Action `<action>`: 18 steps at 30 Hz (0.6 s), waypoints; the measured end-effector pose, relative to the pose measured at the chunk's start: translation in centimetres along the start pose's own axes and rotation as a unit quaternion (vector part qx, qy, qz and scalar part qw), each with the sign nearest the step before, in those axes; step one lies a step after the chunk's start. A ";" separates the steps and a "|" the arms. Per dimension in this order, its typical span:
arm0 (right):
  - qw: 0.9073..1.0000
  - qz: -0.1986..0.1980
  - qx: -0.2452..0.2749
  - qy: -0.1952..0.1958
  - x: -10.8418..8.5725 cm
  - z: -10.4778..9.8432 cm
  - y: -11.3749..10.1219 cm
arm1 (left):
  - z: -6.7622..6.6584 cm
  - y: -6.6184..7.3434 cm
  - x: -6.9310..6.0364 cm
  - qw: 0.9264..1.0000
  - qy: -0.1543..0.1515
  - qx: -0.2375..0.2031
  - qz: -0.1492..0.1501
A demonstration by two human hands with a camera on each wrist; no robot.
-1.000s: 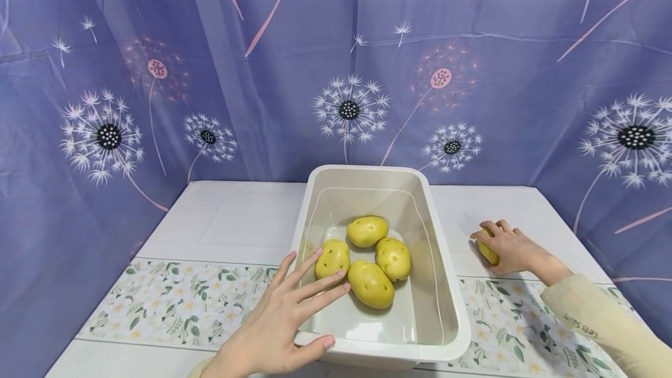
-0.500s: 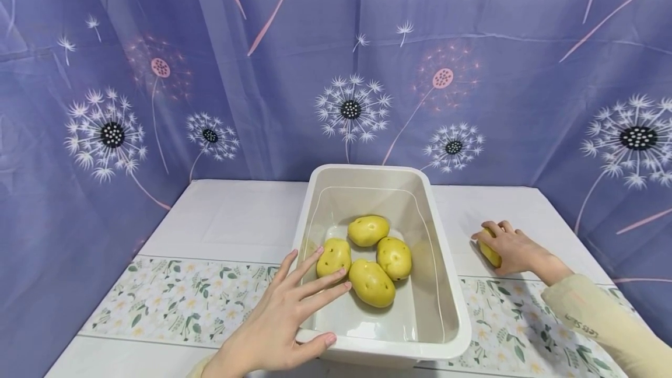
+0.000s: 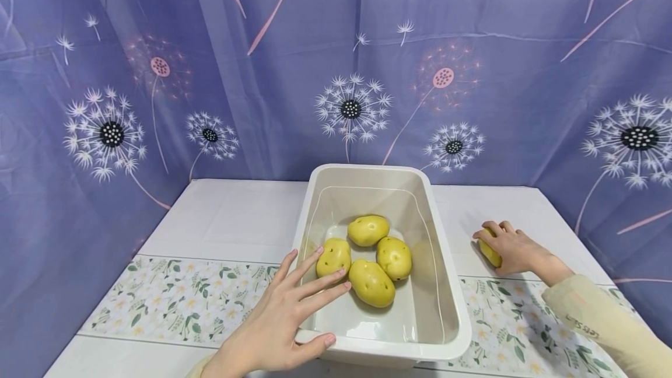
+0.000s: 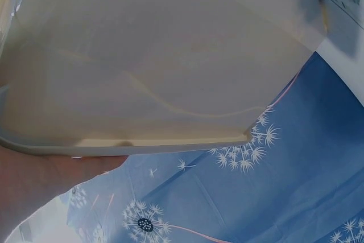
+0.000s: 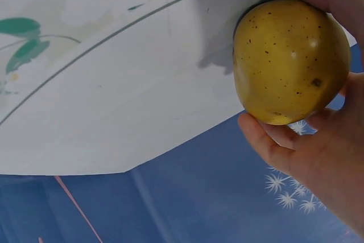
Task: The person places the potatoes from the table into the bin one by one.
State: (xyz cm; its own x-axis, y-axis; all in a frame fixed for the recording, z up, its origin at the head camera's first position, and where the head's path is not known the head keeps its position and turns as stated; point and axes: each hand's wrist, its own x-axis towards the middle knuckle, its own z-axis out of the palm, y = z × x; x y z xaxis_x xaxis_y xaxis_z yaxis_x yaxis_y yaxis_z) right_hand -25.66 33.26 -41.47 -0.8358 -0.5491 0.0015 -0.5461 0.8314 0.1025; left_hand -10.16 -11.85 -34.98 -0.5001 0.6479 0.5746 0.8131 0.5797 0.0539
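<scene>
My right hand (image 3: 517, 251) grips a yellow potato (image 3: 490, 248) on the tabletop to the right of the tub. In the right wrist view, thumb and fingers curl round this speckled potato (image 5: 291, 61) from opposite sides. With fingers spread and straight, my left hand (image 3: 283, 314) rests on the near left corner of the beige plastic tub (image 3: 457, 314). Its fingertips reach over the rim, beside one potato (image 3: 333, 256). Several yellow potatoes (image 3: 371, 283) lie grouped on the tub's floor. The left wrist view shows mostly the tub's outer wall (image 4: 170, 61).
The white table (image 3: 247, 214) carries a floral strip (image 3: 184, 302) across its middle. A purple-blue curtain (image 3: 273, 104) printed with dandelions hangs behind it and along both sides. The tub stands mid-table, its far end close to the curtain.
The view has shifted very slightly. Both hands and the potatoes stay in practically the same places.
</scene>
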 end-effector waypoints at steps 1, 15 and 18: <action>1.000 0.000 0.001 0.000 0.0 0.0 0.0 | 0.0 0.0 0.0 1.000 -0.001 0.000 -0.001; 1.000 -0.004 -0.013 0.001 0.2 -0.2 0.2 | 0.0 0.0 0.0 1.000 0.000 -0.001 -0.001; 1.000 -0.005 -0.019 0.003 0.3 -0.2 0.3 | 0.0 0.0 0.0 1.000 0.002 -0.001 0.001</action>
State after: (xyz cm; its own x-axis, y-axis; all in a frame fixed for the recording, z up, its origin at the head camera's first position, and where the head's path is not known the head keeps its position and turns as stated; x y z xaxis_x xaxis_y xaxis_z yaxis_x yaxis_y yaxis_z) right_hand -26.07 33.36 -41.20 -0.8300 -0.5577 0.0064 -0.5515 0.8223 0.1403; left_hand -10.17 -11.85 -34.97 -0.4975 0.6471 0.5777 0.8143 0.5779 0.0541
